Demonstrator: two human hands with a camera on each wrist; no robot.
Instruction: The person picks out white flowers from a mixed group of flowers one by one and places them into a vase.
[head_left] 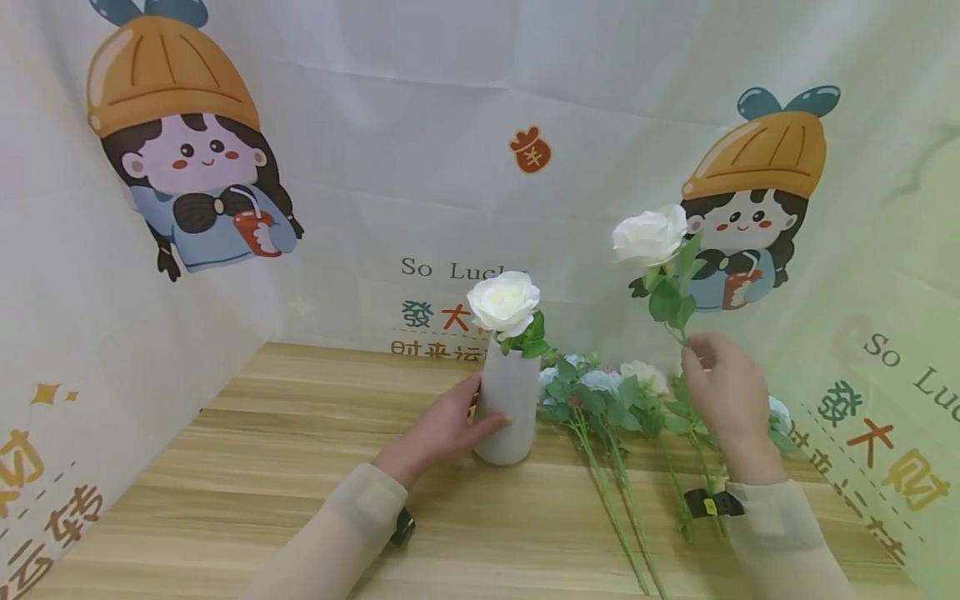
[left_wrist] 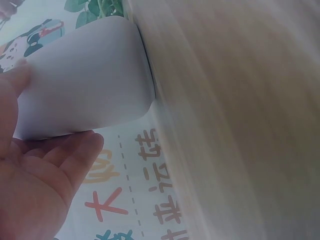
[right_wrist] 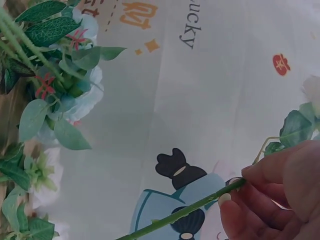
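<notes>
A white vase (head_left: 507,408) stands upright on the wooden table with one white rose (head_left: 504,303) in its mouth. My left hand (head_left: 442,429) holds the vase from its left side, thumb across the front; in the left wrist view the fingers curve round the vase wall (left_wrist: 85,80). My right hand (head_left: 726,392) pinches the green stem (right_wrist: 185,212) of a second white rose (head_left: 651,237) between thumb and fingers. This rose is raised above the table, right of the vase, its bloom higher than the one in the vase.
Several artificial flowers, blue (head_left: 600,382) and white (head_left: 643,377), lie on the table (head_left: 300,467) right of the vase, their stems (head_left: 618,508) pointing toward the front. A printed cloth (head_left: 390,167) hangs behind the table and along both sides.
</notes>
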